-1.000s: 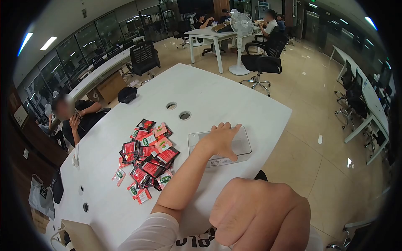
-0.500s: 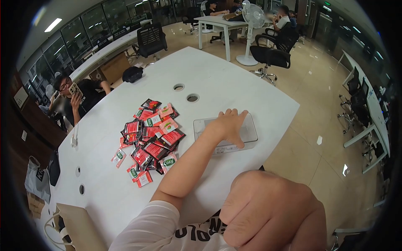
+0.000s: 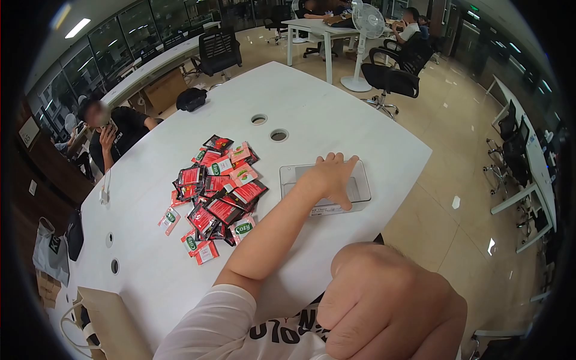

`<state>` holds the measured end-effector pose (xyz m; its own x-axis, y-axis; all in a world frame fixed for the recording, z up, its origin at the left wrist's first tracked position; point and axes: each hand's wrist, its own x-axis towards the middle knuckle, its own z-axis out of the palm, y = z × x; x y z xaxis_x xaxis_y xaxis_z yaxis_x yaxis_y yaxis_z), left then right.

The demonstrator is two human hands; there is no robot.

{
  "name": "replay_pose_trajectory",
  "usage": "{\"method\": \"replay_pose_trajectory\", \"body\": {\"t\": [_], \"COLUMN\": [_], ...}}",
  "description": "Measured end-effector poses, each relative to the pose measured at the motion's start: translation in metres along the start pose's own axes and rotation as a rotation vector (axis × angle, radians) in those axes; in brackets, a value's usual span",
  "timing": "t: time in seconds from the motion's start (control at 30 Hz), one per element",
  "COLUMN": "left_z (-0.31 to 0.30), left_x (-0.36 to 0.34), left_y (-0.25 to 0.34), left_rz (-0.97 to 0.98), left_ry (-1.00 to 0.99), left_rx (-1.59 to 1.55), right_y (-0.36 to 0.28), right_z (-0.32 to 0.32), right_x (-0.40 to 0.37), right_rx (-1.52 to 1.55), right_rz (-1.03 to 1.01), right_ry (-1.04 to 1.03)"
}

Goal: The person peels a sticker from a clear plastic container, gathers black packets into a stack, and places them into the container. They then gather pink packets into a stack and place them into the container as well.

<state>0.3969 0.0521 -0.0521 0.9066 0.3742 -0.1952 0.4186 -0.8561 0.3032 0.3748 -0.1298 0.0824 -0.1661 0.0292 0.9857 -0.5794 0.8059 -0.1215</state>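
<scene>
My left hand lies flat, fingers spread, on a clear shallow plastic container near the right edge of a white table. Nothing is held in it. To the left of the container lies a loose pile of several small red, pink and white sachets, some marked "Cozy". My right hand is a curled fist very close to the camera at the bottom right, blurred, with nothing visible in it.
Two round cable holes sit behind the pile. A black bag lies at the table's far end. A seated person holds a phone at the left. A brown box stands at the near left corner. Office chairs and a fan stand beyond.
The view has tilted a little downward and closer. My left hand stays flat on the clear container, and my right fist stays near the camera.
</scene>
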Motion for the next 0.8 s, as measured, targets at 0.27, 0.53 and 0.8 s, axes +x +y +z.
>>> {"method": "replay_pose_trajectory", "body": {"t": [0.27, 0.53, 0.8], "left_z": [-0.001, -0.034, -0.073], "left_x": [-0.003, -0.061, -0.245], "left_y": [0.000, 0.010, -0.006], "left_rz": [-0.002, 0.096, 0.101], "left_ry": [0.019, 0.447, 0.636], "left_rx": [0.053, 0.005, 0.029], "right_y": [0.008, -0.004, 0.042], "right_z": [0.012, 0.028, -0.044], "right_x": [0.002, -0.015, -0.001], "right_rx": [-0.115, -0.414, -0.073], "right_rz": [-0.058, 0.279, 0.508], "right_ry": [0.013, -0.012, 0.451]}}
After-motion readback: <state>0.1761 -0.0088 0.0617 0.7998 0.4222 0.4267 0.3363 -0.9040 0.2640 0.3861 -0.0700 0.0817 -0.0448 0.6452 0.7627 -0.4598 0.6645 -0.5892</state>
